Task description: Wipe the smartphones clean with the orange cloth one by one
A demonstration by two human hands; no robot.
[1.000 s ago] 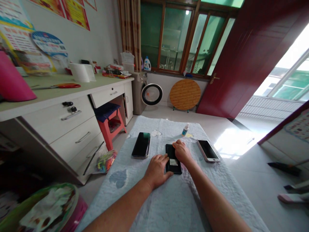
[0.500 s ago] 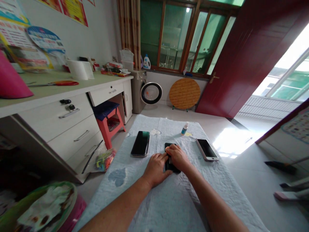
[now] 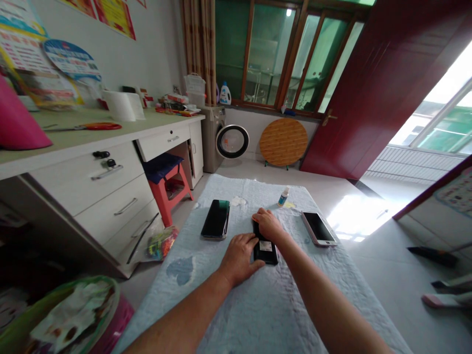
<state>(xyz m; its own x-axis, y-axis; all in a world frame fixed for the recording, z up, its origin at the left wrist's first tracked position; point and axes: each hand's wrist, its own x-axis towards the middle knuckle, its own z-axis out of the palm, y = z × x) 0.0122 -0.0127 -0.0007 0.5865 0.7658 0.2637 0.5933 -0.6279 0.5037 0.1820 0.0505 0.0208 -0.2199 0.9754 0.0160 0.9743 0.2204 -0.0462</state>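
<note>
A black phone [image 3: 271,257] lies on the cloth-covered table, with a whitish label-like patch on its upward face. My left hand [image 3: 239,258] is at its left side, fingertips on the edge and thumb by the near corner, holding it steady. Over the phone's far end, my right hand [image 3: 268,223] is closed, its fingers bent and pressed down. A bit of orange shows at those fingertips; most of it is hidden. To the left lies another dark phone [image 3: 216,219], and to the right a white-framed phone [image 3: 319,228]. Beyond my right hand stands a small white bottle [image 3: 283,196] with a blue label.
A pale blue quilted cloth [image 3: 236,314] covers the table. On the left are a white desk [image 3: 106,187], a red stool [image 3: 167,191] and a bin [image 3: 110,314] with used tissues. A washing machine [image 3: 213,137] with its door open stands behind, beside a round wooden tabletop [image 3: 283,141].
My right hand has slid towards the far end of the black phone, uncovering the whitish patch. My left hand stays at the phone's side.
</note>
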